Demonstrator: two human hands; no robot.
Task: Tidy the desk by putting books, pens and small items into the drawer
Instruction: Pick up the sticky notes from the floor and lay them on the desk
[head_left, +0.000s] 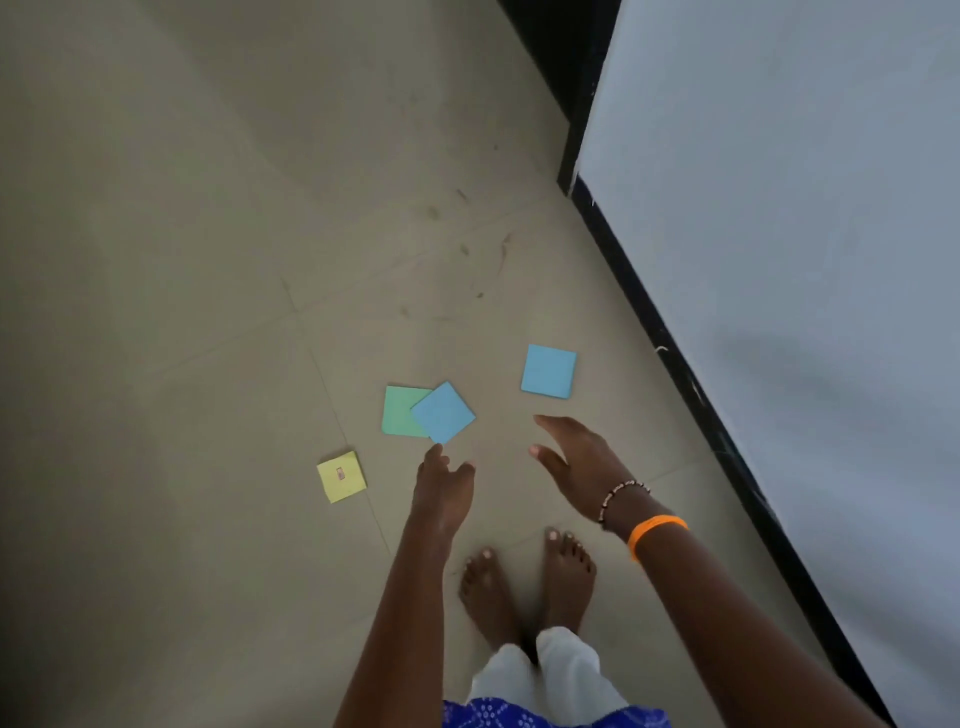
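Several square sticky-note pads lie scattered on the tiled floor. A blue pad (443, 412) overlaps a green pad (399, 410); another blue pad (548, 371) lies to the right, and a yellow pad (341, 476) to the left. My left hand (441, 486) reaches down with relaxed fingers, its fingertips just short of the overlapping blue pad. My right hand (582, 467) hovers open, palm turned inward, below the right-hand blue pad. Neither hand holds anything.
A white desk top (805, 234) with a dark edge (675, 364) fills the right side. My bare feet (524, 582) stand on the beige floor tiles (208, 260) just behind the pads. No drawer is in view.
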